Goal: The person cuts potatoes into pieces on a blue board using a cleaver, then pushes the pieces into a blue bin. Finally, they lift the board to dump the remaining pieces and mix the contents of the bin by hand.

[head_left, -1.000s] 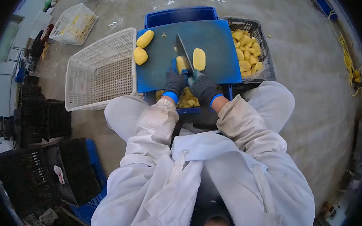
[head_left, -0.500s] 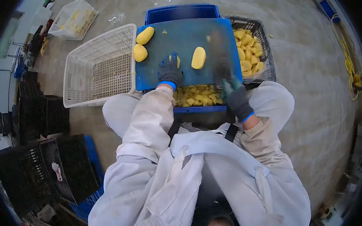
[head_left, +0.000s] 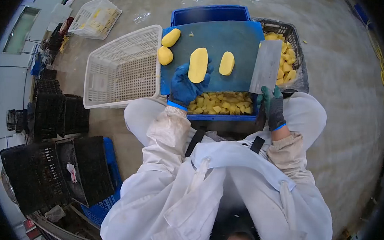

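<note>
My left hand (head_left: 186,85), in a blue glove, is closed around a halved peeled potato (head_left: 198,65), its flat cut face turned up. Beside it, another potato half (head_left: 226,63) lies cut face up on the blue cutting board (head_left: 221,36). My right hand (head_left: 271,103), in a dark glove with green fingers, grips a cleaver (head_left: 266,65). The broad blade lies over the board's right edge, its handle mostly hidden by the fingers. Two rounded peeled potatoes, an upper potato (head_left: 171,37) and a lower potato (head_left: 165,56), rest at the board's left edge.
Diced potato (head_left: 221,103) fills the near part of a blue bin (head_left: 218,118) under the board. Right of it stands a black crate (head_left: 301,67) of larger potato pieces. A white crate (head_left: 124,63) stands left; another white crate (head_left: 97,17) is farther back. Dark crates (head_left: 61,169) are stacked lower left.
My left hand has lifted a potato half from the board and turned its cut face up. The cleaver, blurred before, is now sharp and farther right. The whole view has shifted somewhat.
</note>
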A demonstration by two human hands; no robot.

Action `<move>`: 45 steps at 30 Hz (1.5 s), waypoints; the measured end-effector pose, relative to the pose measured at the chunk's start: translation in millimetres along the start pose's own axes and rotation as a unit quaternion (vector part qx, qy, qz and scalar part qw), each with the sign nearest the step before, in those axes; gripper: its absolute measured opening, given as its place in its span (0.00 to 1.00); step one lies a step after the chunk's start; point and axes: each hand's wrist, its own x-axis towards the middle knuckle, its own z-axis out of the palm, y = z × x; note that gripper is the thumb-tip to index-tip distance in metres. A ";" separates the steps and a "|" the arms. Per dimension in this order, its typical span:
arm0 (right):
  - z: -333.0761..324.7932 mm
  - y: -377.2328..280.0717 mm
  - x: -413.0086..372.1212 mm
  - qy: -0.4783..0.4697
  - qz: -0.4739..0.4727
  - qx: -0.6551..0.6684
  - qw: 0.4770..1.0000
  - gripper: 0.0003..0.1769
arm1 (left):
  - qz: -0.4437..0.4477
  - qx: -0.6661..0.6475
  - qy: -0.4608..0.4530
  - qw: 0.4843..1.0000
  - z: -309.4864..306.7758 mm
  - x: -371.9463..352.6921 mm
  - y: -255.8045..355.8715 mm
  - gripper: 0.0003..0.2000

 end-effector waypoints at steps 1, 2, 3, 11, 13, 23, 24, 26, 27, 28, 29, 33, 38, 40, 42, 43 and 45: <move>-0.8 0.7 1.2 -0.005 0.011 -0.009 1.000 0.08 | -0.003 -0.017 -0.006 1.000 4.4 -0.6 -1.0 0.26; -3.0 3.0 2.9 -0.010 0.022 -0.018 1.000 0.08 | 0.003 -0.014 -0.002 1.000 6.8 -0.8 -2.3 0.26; -4.5 5.5 3.7 -0.015 0.033 -0.027 0.999 0.09 | 0.008 -0.011 0.002 1.000 8.8 -1.4 -3.6 0.26; 15.3 -11.9 -28.6 -0.138 -0.065 -0.214 0.965 0.14 | -0.002 -0.056 -0.023 0.998 15.5 -2.0 -3.5 0.26; 20.0 -23.2 -41.4 -0.181 -0.041 -0.226 0.956 0.16 | 0.000 -0.054 -0.009 0.999 19.2 0.6 -6.1 0.26; 5.8 -61.4 -80.9 -0.226 -0.066 -0.316 0.919 0.18 | 0.058 0.198 0.154 0.966 -45.6 2.4 13.5 0.19; 9.6 -65.3 -79.3 -0.214 -0.062 -0.341 0.913 0.18 | 0.057 0.227 0.158 0.959 -47.8 1.1 11.4 0.20; 14.1 -50.7 -70.5 -0.201 -0.062 -0.340 0.917 0.19 | 0.059 0.288 0.170 0.941 -52.3 -5.2 10.9 0.20; 16.2 -41.7 -66.8 -0.195 -0.062 -0.338 0.918 0.19 | 0.057 0.304 0.148 0.939 -54.3 -7.8 12.7 0.21; 17.5 -35.1 -64.1 -0.197 -0.070 -0.334 0.919 0.19 | 0.055 0.321 0.126 0.937 -55.9 -8.9 15.0 0.21; 18.8 -29.1 -61.9 -0.198 -0.077 -0.330 0.920 0.19 | 0.053 0.337 0.103 0.934 -57.6 -9.2 16.5 0.21; 22.9 -29.9 -64.4 -0.208 -0.069 -0.308 0.926 0.19 | 0.081 0.500 0.204 0.838 -83.5 0.2 20.5 0.21; 22.1 -23.8 -62.1 -0.191 -0.077 -0.310 0.928 0.17 | 0.044 0.761 0.290 0.579 -126.5 0.9 34.3 0.17; 24.0 -24.5 -63.6 -0.188 -0.065 -0.288 0.937 0.16 | 0.000 0.781 0.300 0.547 -122.1 -0.1 37.7 0.14; 23.4 -23.7 -62.6 -0.186 -0.061 -0.277 0.941 0.15 | -0.023 0.865 0.247 0.436 -113.3 0.1 45.9 0.13; 23.3 -24.9 -62.8 -0.186 -0.055 -0.282 0.940 0.15 | -0.023 0.924 0.185 0.334 -103.4 0.5 56.6 0.13; 23.6 -28.5 -63.9 -0.186 -0.042 -0.291 0.937 0.15 | -0.001 0.972 0.085 0.220 -97.6 8.1 78.0 0.14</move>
